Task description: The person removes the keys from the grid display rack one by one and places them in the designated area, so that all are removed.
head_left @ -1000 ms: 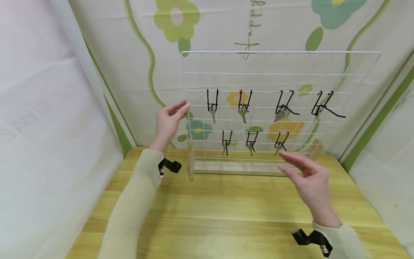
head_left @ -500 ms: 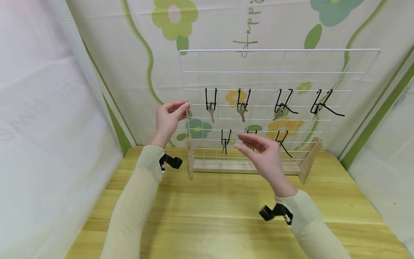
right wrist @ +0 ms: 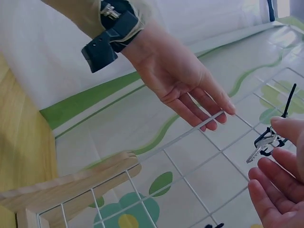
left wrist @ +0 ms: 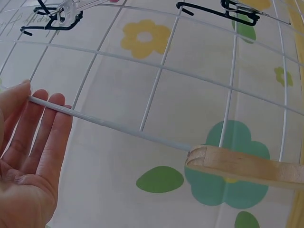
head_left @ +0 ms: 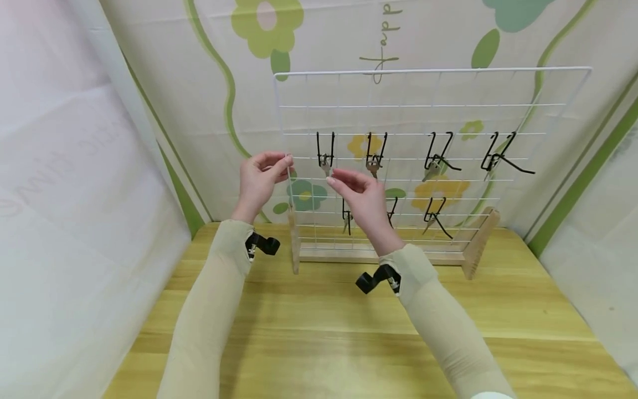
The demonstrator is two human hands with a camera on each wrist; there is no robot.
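Note:
A white wire grid rack [head_left: 418,71] stands upright on a wooden base [head_left: 339,256]. My left hand [head_left: 259,180] pinches its left edge wire between thumb and fingers; the left wrist view shows these fingers [left wrist: 35,137] along that wire. Black hooks hang on the grid in two rows, with small metal keys on them. My right hand [head_left: 366,202] is at the upper-left key [head_left: 326,165], just below its hook [head_left: 325,145]. In the right wrist view, thumb and fingers are spread on either side of the key [right wrist: 262,146], without a visible grip.
Other hooks with keys hang to the right, such as the key [head_left: 374,166] in the upper row and the key [head_left: 428,223] in the lower row. The wood-grain table [head_left: 319,332] lies in front. Flower-patterned cloth [head_left: 164,50] hangs behind and at the sides.
My right hand has moved left and up from the lower-right hook to the upper-left key, its fingers drawing closer together. My left hand has stayed at the rack's left edge.

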